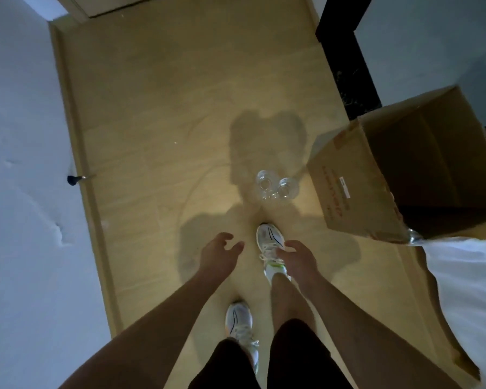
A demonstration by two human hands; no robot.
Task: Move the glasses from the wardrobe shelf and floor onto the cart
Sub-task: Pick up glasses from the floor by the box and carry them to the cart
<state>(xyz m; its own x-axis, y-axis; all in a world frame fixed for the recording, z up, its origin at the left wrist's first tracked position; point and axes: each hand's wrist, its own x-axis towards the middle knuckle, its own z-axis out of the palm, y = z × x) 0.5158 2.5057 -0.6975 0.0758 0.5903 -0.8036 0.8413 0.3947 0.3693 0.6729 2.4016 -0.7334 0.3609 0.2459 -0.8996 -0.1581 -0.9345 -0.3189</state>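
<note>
Wood floor (157, 113) fills most of the frame, with a white wall (17, 136) down the left edge. Cardboard box (376, 175) sits at right centre, lying open and tipped towards the camera. Probably what the glasses came out of, but can't confirm. White fabric (466, 290) at lower right; can't tell what it is.

Both arms reach forward from the bottom edge. Left hand (219, 255) has fingers loosely spread and holds nothing. Right hand (298, 259) is relaxed with a slight curl and also empty. It hangs over the forward shoe (270, 240).

Glasses (277, 187): two clear ones on the floor at centre, touching or nearly so, just left of the box and ahead of the shoe. Both hands are well short of them, so I read this as the walk-up with hands pre-opened, one glass each.

Cart and wardrobe shelf not in frame.
</note>
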